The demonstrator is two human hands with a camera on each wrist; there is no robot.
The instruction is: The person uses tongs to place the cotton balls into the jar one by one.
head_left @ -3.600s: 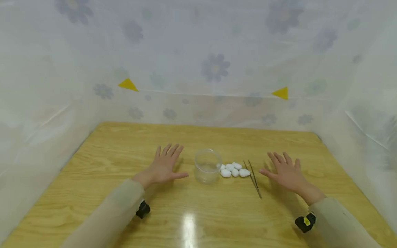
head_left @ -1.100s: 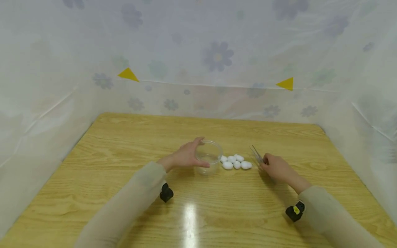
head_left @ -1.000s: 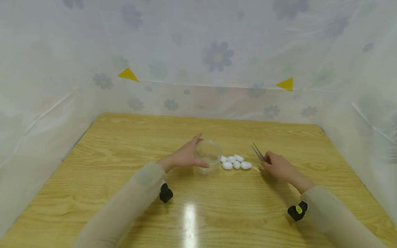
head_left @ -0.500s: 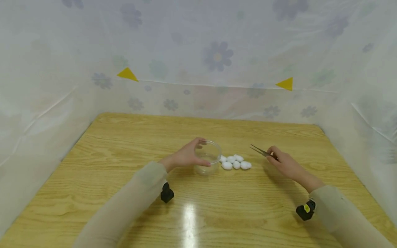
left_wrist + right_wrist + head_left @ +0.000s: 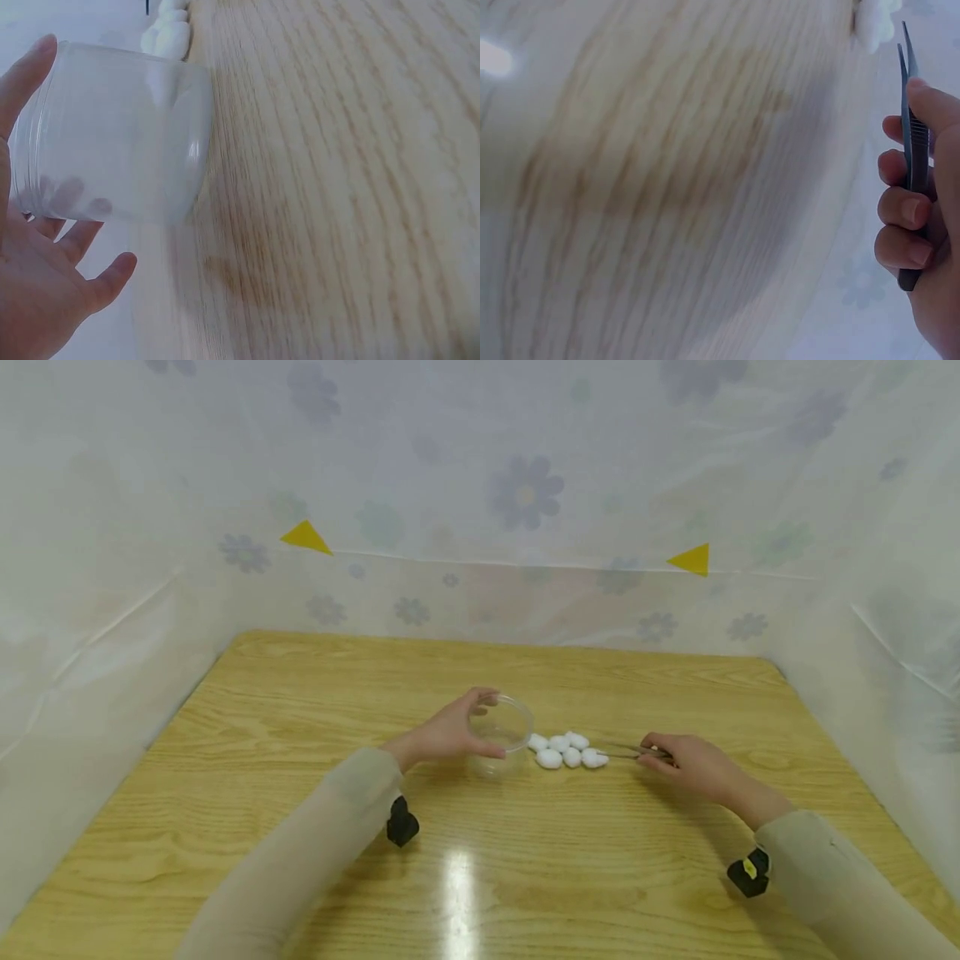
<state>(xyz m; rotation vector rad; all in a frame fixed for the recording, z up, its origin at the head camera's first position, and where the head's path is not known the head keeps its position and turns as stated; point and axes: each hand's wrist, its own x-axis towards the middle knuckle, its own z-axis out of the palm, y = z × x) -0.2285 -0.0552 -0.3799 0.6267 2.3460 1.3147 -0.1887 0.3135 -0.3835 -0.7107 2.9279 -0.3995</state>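
Observation:
My left hand [image 5: 450, 732] grips a clear round plastic tub [image 5: 501, 727], thumb on the near side and fingers around the far side. In the left wrist view the tub [image 5: 124, 135] stands close over the wood, with nothing in it. Just right of it lies a cluster of several white, cotton-like oval balls [image 5: 549, 759]. My right hand [image 5: 693, 766] holds metal tweezers [image 5: 916, 161] between thumb and curled fingers. Their two tips are spread apart, right at the rightmost ball [image 5: 592, 758] in the head view.
The wooden table [image 5: 360, 893] ends at a pale flowered curtain [image 5: 465, 468] at the back and sides. Two yellow triangles [image 5: 688, 560] mark the curtain. A black wrist camera [image 5: 402, 821] hangs below the left sleeve.
The tweezers, first lying on the table, are now in my right hand; their tips have swung down and left to the balls. My left hand has moved right and taken hold of the tub.

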